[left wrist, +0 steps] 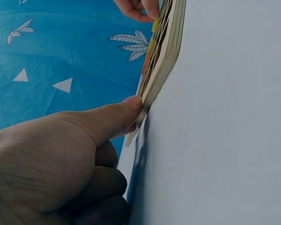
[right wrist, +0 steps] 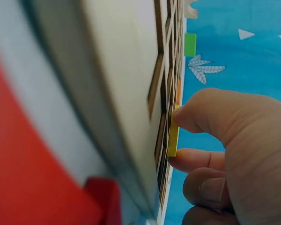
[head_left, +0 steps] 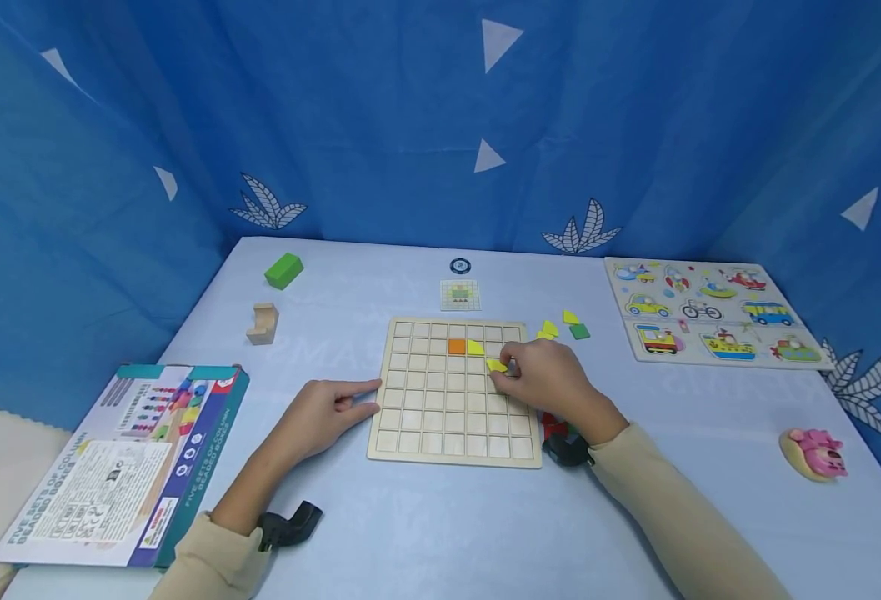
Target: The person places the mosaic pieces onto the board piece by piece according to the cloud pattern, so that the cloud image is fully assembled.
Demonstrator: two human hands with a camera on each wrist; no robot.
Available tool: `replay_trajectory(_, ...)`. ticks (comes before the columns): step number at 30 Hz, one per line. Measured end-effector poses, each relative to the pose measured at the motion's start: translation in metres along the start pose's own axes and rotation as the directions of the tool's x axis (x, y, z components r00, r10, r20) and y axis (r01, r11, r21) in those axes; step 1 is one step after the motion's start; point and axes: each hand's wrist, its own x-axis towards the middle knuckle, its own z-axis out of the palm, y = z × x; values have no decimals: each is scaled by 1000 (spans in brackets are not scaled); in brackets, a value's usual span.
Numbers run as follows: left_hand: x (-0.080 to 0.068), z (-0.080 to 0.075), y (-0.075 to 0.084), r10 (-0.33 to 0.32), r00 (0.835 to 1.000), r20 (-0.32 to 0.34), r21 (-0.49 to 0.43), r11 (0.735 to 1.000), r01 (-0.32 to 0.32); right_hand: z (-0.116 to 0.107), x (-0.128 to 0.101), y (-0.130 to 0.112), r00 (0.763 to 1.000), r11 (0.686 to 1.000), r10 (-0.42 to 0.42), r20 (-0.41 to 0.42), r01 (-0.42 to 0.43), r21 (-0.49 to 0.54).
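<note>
While "FIVE SETS OF COLUMN" seemingly marks the box (head_left: 121,467), the right hand (head_left: 548,379) pinches a yellow piece (head_left: 496,365).

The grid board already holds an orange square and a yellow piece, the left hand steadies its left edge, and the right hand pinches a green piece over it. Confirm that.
One detail is wrong: the piece pinched by the right hand is yellow, not green, as the head view and right wrist view show. The grid board, orange square, placed yellow piece and left hand are as stated.
</note>
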Motion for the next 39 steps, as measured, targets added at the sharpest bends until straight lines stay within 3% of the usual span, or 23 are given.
replay_trajectory(6, -1, -1, 1, 7, 1000, -2, -4, 1000, -7, -1, 0, -3, 1000, 999, 0, -24, -1, -36)
replay_trajectory(15, -1, 0, 2, 4, 1000, -1, 0, 1000, -4, -2, -4, 3, 1000, 998, 30, 11, -30, 59)
replay_trajectory(25, -1, 0, 0, 7, 1000, -2, 2, 1000, -7, -33, -13, 48, 992, 978, 126, -12, -123, 171)
replay_trajectory(32, -1, -1, 0, -1, 1000, -2, 2, 1000, 1, -48, -22, 78, 987, 955, 113, 114, -139, 262)
replay_trajectory(39, -1, -1, 1, 5, 1000, 4, -9, 1000, -5, -43, -33, 77, 966, 949, 98, 240, -163, 269)
